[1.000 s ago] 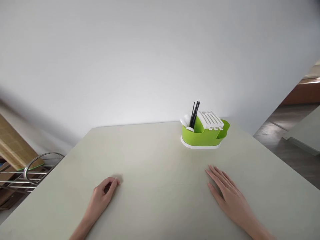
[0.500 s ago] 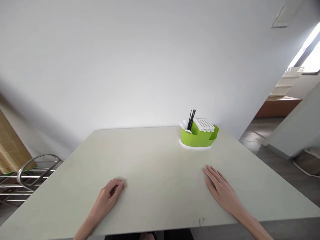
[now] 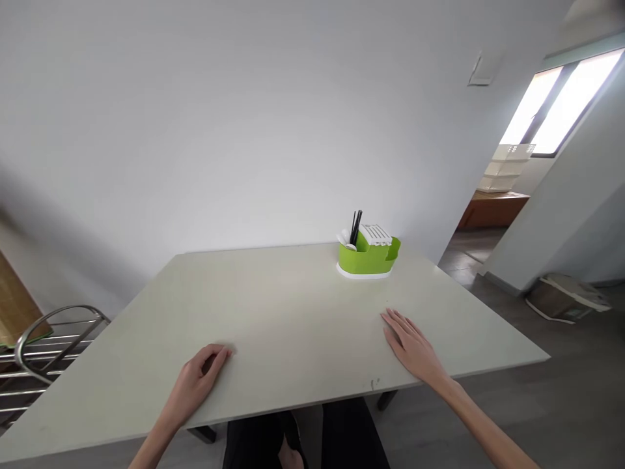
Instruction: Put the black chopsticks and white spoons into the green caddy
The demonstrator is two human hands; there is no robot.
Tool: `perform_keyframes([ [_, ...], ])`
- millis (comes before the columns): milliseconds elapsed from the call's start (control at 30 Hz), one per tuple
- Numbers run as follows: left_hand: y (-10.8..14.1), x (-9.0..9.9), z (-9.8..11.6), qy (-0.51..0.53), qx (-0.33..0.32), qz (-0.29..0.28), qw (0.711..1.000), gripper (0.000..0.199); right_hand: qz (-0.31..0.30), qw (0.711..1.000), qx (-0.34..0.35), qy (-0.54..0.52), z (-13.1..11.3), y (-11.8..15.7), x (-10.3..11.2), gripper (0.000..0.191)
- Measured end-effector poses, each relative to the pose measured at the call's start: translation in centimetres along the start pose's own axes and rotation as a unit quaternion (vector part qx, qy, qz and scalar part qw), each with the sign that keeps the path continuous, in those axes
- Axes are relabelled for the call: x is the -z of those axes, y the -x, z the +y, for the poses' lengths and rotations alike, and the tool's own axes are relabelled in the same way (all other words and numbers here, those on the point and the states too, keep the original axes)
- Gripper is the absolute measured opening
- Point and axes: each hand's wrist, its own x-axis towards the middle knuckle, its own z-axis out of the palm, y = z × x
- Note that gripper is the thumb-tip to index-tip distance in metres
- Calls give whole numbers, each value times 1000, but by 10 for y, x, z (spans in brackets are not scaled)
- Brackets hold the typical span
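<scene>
Head view, and the worktop (image 3: 288, 312) spreads wide ahead, its far edge running along the pale wall (image 3: 254, 130) at twelve o'clock. Out at eight o'clock is the left hand (image 3: 201, 378), loosely clenched, thumb tip meeting index finger around a small gap, resting on the worktop well in from the left edge. Over at four o'clock, the right hand (image 3: 407, 345) lies flat, palm down, released, fingers stretched and lightly parted, its wrist at the near edge. Between the two, a broad pale run of surface!

And there's the green caddy (image 3: 364, 262) at one o'clock, upright on its white base (image 3: 364, 275), near the back edge and well clear of both hands. From the right hand it's at eleven o'clock, a stretch of worktop between. White spoons (image 3: 344, 238) and black chopsticks (image 3: 357, 227) fill its left end; a white slotted top (image 3: 375, 234) sits right of them. Beyond the left edge, at nine o'clock, a metal rack (image 3: 30, 376). At six, black-clad legs (image 3: 352, 435) under the near edge.
</scene>
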Motion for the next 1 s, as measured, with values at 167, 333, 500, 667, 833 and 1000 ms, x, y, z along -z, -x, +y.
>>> perform_keyframes([
  [167, 0, 4, 1, 7, 11, 12, 1000, 54, 4, 1000, -6, -3, -5, -1, 4, 53],
  [333, -5, 3, -12, 5, 16, 25, 1000, 53, 4, 1000, -17, -4, -8, -3, 6, 52],
  [500, -10, -1, -28, 1, 7, 37, 999, 49, -3, 1000, -23, -6, -9, -3, 6, 53],
  [667, -12, -3, -34, 1, 2, 42, 999, 49, -14, 999, -32, -34, 1, -13, 5, 57],
  [833, -10, -3, -29, 8, -1, 54, 998, 49, -17, 998, -36, -53, 23, -58, 10, 69],
  [1000, -6, -3, -27, 18, 12, 47, 999, 48, 46, 994, -100, 9, 38, -131, 20, 83],
])
